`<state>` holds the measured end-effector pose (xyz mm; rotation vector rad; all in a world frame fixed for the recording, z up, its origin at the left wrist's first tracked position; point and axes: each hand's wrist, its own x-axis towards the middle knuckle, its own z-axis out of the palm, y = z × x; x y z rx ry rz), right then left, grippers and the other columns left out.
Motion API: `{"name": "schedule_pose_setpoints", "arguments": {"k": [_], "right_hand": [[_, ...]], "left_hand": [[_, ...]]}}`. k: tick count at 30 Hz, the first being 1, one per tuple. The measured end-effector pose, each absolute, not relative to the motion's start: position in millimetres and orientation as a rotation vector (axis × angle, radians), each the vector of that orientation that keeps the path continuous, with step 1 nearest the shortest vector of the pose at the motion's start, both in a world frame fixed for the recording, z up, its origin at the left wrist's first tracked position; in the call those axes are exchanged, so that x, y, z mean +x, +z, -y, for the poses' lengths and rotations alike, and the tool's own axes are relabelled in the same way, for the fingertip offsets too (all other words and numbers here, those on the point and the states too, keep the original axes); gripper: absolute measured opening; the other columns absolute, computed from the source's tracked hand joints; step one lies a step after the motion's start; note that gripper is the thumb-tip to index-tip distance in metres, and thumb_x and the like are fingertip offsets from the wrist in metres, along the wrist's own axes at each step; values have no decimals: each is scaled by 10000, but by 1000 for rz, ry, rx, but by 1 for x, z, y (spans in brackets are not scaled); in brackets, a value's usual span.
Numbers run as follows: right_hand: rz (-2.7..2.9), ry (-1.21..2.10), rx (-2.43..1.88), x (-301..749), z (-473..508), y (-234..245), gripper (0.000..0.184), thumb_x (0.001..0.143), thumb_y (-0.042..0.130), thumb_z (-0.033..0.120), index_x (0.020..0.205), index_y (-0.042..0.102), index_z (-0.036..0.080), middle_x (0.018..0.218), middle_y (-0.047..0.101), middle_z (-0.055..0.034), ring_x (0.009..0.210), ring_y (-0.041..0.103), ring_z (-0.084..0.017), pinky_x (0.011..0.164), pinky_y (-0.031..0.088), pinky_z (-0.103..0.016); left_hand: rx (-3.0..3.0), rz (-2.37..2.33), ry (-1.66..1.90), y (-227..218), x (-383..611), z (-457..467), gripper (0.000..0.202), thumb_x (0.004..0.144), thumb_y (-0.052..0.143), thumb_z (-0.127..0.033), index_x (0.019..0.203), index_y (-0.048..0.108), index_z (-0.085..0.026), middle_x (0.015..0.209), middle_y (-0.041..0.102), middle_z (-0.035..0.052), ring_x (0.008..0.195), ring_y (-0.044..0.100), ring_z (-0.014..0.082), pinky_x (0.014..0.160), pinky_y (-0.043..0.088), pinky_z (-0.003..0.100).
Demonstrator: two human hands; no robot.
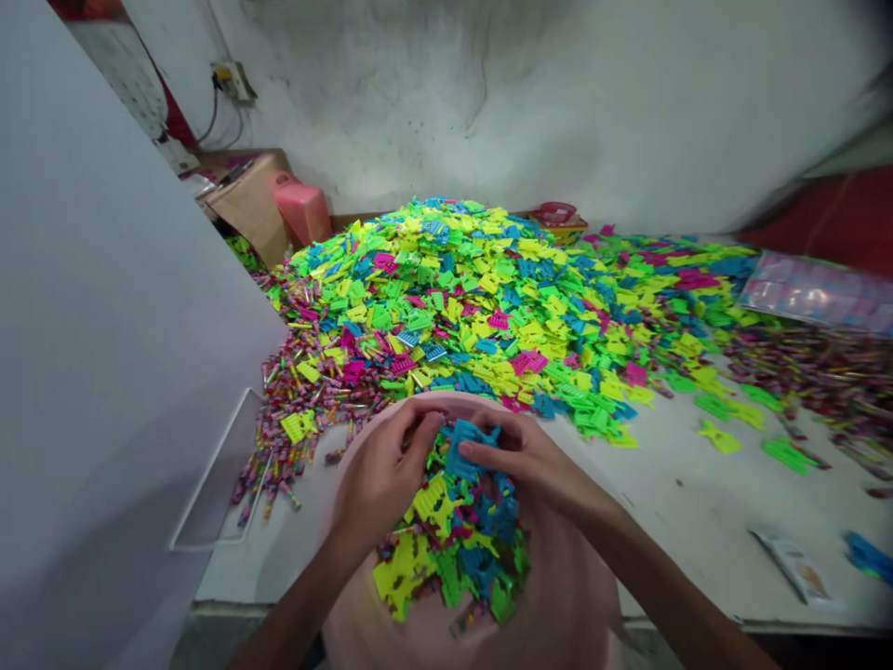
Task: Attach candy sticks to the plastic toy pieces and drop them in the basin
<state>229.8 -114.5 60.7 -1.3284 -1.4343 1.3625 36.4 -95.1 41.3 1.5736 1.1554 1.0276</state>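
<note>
Over a pink tub [572, 596], my right hand [534, 456] grips a flat blue plastic piece [464, 448] with slots in it, thumb on its near face. Close by on the left, my left hand [383, 465] has its fingers curled in a pinch; whatever is between them is hidden. Below both hands, inside the tub, lie loose yellow, green and blue plastic pieces [405, 563], mixed with small printed tubes. The blue piece is above these, tilted toward me.
A large heap of bright plastic pieces [474, 288] covers the back of the white table [656, 530]. Small printed tubes [286, 437] spill at its left, more at the right. A clear frame [216, 484], a pink jug [301, 207] and a packet [795, 566] are around. A white panel [118, 354] blocks the left.
</note>
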Motion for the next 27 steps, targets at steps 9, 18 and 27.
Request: {"name": "schedule_pose_setpoints", "arguments": {"k": [9, 18, 27], "right_hand": [[1438, 1363, -1297, 234, 119, 63, 289, 845, 721, 499, 907, 781, 223, 853, 731, -31, 723, 635, -191, 623, 469, -291], [1570, 1157, -1272, 227, 123, 54, 300, 918, 623, 512, 991, 725, 239, 912, 708, -46, 901, 636, -252, 809, 505, -364], [1474, 1193, -1337, 217, 124, 34, 318, 918, 603, 525, 833, 645, 222, 817, 644, -14, 818, 585, -221, 696, 472, -287]], "left_hand": [[1560, -1081, 922, 46, 31, 95, 444, 990, 480, -536, 816, 677, -179, 633, 555, -14, 510, 489, 107, 456, 365, 211], [1772, -1121, 897, 49, 30, 96, 436, 998, 485, -485, 762, 699, -188, 616, 584, -7, 578, 515, 142, 527, 352, 236], [2505, -1144, 736, 32, 23, 97, 337, 1042, 416, -375, 1121, 682, -184, 1062, 737, 117, 1026, 669, 272, 937, 479, 387]]}}
